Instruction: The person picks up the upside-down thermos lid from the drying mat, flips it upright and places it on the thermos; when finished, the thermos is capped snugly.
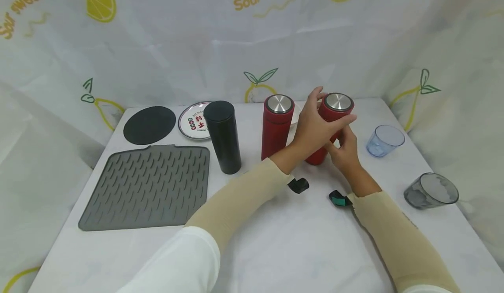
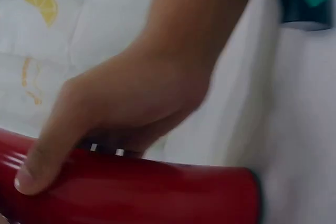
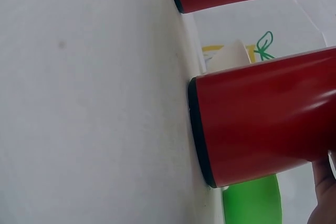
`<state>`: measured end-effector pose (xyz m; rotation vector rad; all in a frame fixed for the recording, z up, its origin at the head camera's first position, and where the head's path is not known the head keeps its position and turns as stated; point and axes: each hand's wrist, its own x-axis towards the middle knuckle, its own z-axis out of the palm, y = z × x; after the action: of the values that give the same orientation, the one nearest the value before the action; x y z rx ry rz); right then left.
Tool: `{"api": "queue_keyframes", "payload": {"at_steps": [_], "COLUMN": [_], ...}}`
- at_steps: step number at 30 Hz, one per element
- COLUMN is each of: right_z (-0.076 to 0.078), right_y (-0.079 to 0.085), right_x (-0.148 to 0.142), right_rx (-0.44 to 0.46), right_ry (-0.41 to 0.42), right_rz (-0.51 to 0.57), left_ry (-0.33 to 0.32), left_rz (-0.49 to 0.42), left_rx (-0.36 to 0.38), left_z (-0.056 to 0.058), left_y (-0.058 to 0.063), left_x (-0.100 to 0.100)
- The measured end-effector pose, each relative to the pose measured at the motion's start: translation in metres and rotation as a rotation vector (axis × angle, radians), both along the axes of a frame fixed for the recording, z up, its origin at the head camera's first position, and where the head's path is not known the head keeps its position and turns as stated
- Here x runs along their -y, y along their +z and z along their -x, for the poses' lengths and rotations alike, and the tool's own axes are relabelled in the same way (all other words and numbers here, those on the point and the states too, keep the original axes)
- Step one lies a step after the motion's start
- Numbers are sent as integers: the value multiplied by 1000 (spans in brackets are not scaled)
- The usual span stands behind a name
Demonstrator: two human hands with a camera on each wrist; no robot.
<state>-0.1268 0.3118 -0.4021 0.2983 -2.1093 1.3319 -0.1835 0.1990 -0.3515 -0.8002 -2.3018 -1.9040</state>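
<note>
A red thermos (image 1: 332,114) with a silver-topped lid stands upright at the back right of the table. My left hand (image 1: 311,127) grips it near the top, thumb across the front just under the lid. Lower down, my right hand (image 1: 346,151) holds the body from the right side. The left wrist view shows the right hand's thumb lying along the red wall. In the right wrist view, the thermos's dark base rim (image 3: 202,135) is right at the tabletop. A second red thermos (image 1: 275,131) stands just left of my left hand.
A black tumbler (image 1: 223,137), patterned round plate (image 1: 193,120), black round mat (image 1: 149,125) and grey ridged mat (image 1: 149,188) are on the left. A blue glass (image 1: 385,141) and grey glass (image 1: 431,191) stand right. Something green (image 3: 254,203) shows behind the held thermos.
</note>
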Motion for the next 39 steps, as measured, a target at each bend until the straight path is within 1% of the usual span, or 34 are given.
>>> {"api": "queue_keyframes", "payload": {"at_steps": [4,6,8,9,12,15,16,17,19,21,23,25,27,28,30,33,34,35,38,39], "right_z": [-2,-1,0,0,0,-1,-2,-2,-2,-1,0,0,0,0,0,0,0,0,0,0], "right_y": [-1,-1,-2,-2,-4,-5,-5,-4,-4,-4,-3,-2,-2,-1,-1,-1,-1,-1,-2,-2], "right_x": [-1,-2,-1,-1,2,3,4,4,3,2,1,0,0,0,1,1,1,1,0,-1], "right_rx": [-24,-38,-43,-40,-29,-26,-26,-24,-23,-15,-5,10,27,34,34,23,21,19,26,28], "right_ry": [14,21,22,17,-6,-30,-32,-34,-33,-30,-28,-29,-30,-27,-16,-3,-8,-7,-4,1], "right_rz": [27,44,50,49,19,-36,-48,-58,-58,-44,-26,-9,-8,-11,-21,-43,-45,-41,-8,6], "left_ry": [13,1,-21,-30,-60,-66,-61,-55,-19,25,53,49,12,-14,-67,-102,-96,-77,7,28], "left_rz": [-102,-138,-175,-178,-158,-69,-37,-9,16,-12,-85,-169,-221,-228,-215,-157,-135,-117,-91,-96], "left_rx": [-133,-199,-224,-213,-113,-10,7,9,1,-2,-6,0,-6,-13,-29,-36,-41,-48,-48,-48], "left_z": [-10,-12,-13,-13,-11,-5,-2,-1,1,-1,-4,-9,-10,-10,-7,-2,-1,-1,-4,-5], "left_y": [-17,-21,-21,-20,-13,-2,1,2,2,-2,-9,-14,-17,-18,-18,-13,-10,-7,2,3], "left_x": [9,10,10,9,4,-2,-4,-6,-7,-6,-4,-3,-1,1,2,3,1,-1,-7,-9]}}
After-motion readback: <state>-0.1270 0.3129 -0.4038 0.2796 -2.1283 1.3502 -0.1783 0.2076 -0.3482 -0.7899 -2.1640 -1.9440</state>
